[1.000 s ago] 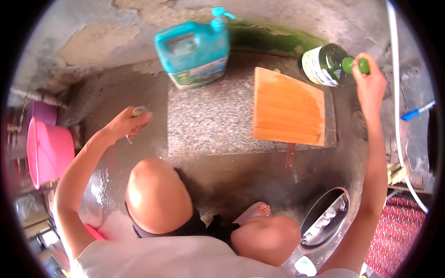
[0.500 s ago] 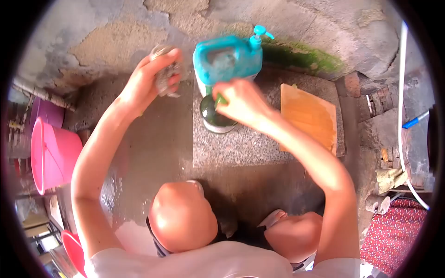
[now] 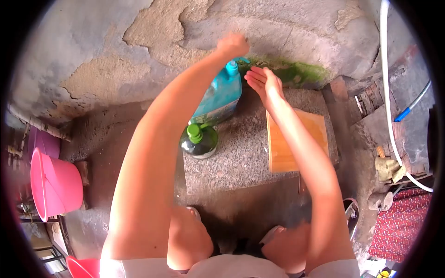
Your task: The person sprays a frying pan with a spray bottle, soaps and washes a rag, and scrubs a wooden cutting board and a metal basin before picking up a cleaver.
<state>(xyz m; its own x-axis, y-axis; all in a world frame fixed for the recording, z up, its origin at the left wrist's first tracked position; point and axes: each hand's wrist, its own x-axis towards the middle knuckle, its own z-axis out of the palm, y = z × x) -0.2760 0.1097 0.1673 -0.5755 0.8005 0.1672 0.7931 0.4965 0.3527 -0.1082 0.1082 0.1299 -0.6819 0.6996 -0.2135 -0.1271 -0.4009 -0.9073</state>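
My left hand [image 3: 233, 45] is closed, on or just above the pump top of a turquoise jug [image 3: 227, 95]; whatever is in its fingers is hidden. Beside the pump's nozzle [image 3: 242, 60], my right hand [image 3: 265, 85] is held out open, fingers stretched, with nothing visible in it. The jug stands on a speckled stone slab [image 3: 232, 157], partly covered by my left forearm. In front of it stands a dark, rounded bottle [image 3: 200, 143] with a green cap [image 3: 194, 131], touched by neither hand.
A wooden board [image 3: 296, 148] lies on the slab's right side, under my right forearm. Pink bucket [image 3: 65, 187] at left, red basin [image 3: 83, 267] at lower left. A white hose [image 3: 388, 92] runs down the right. A peeling wall [image 3: 106, 78] rises behind.
My left hand, which held a greyish, shiny thing, has moved right to the jug's pump. My right hand has left the green-capped bottle and opened near the nozzle. The view has shifted.
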